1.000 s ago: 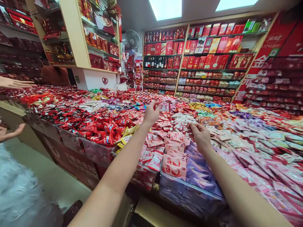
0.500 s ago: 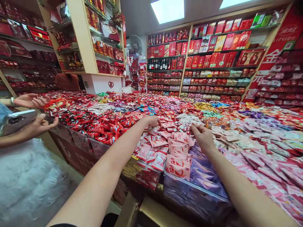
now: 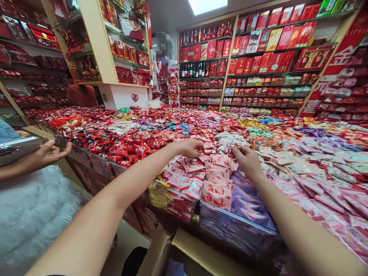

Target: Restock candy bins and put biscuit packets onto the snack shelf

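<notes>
My left hand [image 3: 192, 148] is over the pink and white packets [image 3: 184, 177], its fingers curled down at their back edge; whether a packet is between the fingertips is hard to see. To its right, my right hand [image 3: 245, 159] has thumb and index finger pressed together beside the white packets [image 3: 230, 141], on something too small to name. Between and below my hands stand pink packets with red print [image 3: 217, 193] in a clear bin [image 3: 235, 218]. Purple packets [image 3: 248, 203] fill the right side of that bin.
An open cardboard box [image 3: 198, 253] lies below the counter, something purple inside. At left a person's hand [image 3: 51, 152] is near a phone [image 3: 21, 147], beside white fluffy clothing [image 3: 37, 214]. Heaps of red packets [image 3: 115, 147] spread left; shelves with red boxes [image 3: 273, 61] stand behind.
My left hand has moved right and opened its fingers a little. My right hand has barely shifted. The person's other hand at left has mostly gone from view. The camera view has tilted down.
</notes>
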Motion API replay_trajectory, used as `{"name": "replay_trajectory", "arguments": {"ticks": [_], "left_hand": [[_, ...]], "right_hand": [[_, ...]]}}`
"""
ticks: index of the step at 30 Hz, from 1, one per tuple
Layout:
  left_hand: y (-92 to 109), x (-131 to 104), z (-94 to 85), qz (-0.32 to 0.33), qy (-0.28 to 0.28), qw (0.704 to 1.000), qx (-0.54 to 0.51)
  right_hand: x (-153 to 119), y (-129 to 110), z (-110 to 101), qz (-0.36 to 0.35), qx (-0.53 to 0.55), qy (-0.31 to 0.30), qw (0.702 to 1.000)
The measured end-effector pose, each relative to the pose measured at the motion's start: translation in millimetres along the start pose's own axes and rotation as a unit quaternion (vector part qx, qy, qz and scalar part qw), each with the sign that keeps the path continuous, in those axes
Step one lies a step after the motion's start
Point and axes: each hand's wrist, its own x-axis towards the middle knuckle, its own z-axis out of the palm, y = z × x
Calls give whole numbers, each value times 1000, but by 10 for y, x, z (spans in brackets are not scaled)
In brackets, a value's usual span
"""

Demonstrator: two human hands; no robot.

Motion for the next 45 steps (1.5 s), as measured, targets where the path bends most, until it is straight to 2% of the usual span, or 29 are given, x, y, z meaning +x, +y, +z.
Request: {"name": "replay_trajectory", "arguments": {"ticks": [3, 7, 15, 20, 22, 25, 29, 31, 34, 36, 38, 40, 43, 45], "left_hand": [[154, 43, 66, 15, -37, 999, 9], [148, 93, 130, 3, -36, 999, 15], [-63, 83, 165, -24, 24, 999, -38], [-97, 74, 58, -16, 110, 989, -96], [-26, 63, -5, 8, 152, 981, -118], [143, 65, -47, 66, 185, 970, -146], [331, 120, 68, 175, 213, 946, -169], [370, 140, 148, 206, 215, 939, -171], [329, 98, 172, 213, 191, 945, -158], [208, 10, 95, 163, 175, 962, -132], [10, -125, -31, 65, 165, 978, -106], [-228, -297, -158, -28, 159, 983, -92], [-538, -565, -264, -97, 158, 979, -83], [-652, -699, -261, -120, 153, 978, -77]], "right_hand": [[-8, -2, -15, 1, -5, 2, 1000], [-10, 2, -26, 0, -14, 5, 1000], [-3, 43, -31, -12, -32, -13, 999], [12, 55, -30, -16, -47, -18, 999], [15, 17, -19, -2, -22, -17, 1000], [11, -78, 3, 60, 90, -17, 994], [-24, -170, 22, 121, 212, -84, 966], [-46, -174, 25, 125, 221, -116, 960], [-62, -159, 15, 138, 219, -100, 961], [-55, -155, -5, 149, 228, -66, 960], [-37, -154, -30, 158, 239, -32, 958], [-19, -150, -51, 168, 241, -1, 956], [-12, -130, -56, 165, 229, 16, 959], [-24, -120, -45, 155, 218, 13, 963]]}}
